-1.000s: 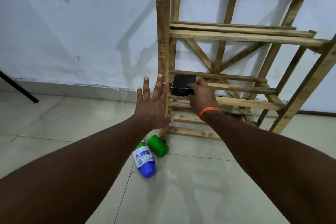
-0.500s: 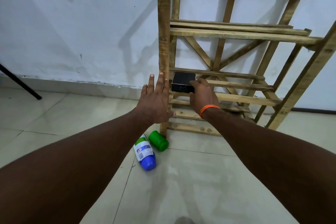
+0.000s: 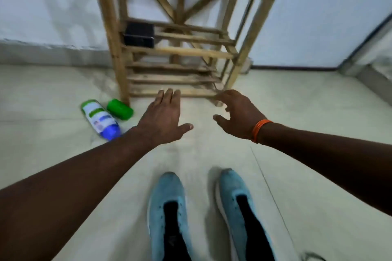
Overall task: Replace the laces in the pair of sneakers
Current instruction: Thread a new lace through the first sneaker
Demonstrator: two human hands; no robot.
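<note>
Two grips: both are out in front of me over the pale tiled floor [image 3: 297, 112], between the rack and the shoes, and neither carries anything.
Left grip [image 3: 164, 116]: released, fingers straight, palm down.
Right grip [image 3: 237, 114]: released, fingers loosely curled around nothing, with a thin orange wristband [image 3: 259, 130] behind it.
Task's thing: the pair of light-blue knit sneakers [image 3: 167, 203] stands side by side on the floor close under me, toes towards the rack, well short of both grips.
Laces: I see none across the black middles of the shoes, but the blur keeps me from being sure.
Rack: a tall slatted wooden rack [image 3: 114, 38] stands against the white wall, with a small black box [image 3: 139, 35] on a middle shelf at its left end.
Floor clutter: a white plastic bottle with a green label and blue cap [image 3: 99, 119] lies just beside a green plastic cylinder [image 3: 119, 109], near the rack's front left leg.
Step in hand: as I judge it, I'm only turning to the shoes, and threading hasn't begun.
Next move: draw both grips back and down, take one sneaker by its sides and turn the eyelets up. A fresh lace must also be found, since none shows here.
</note>
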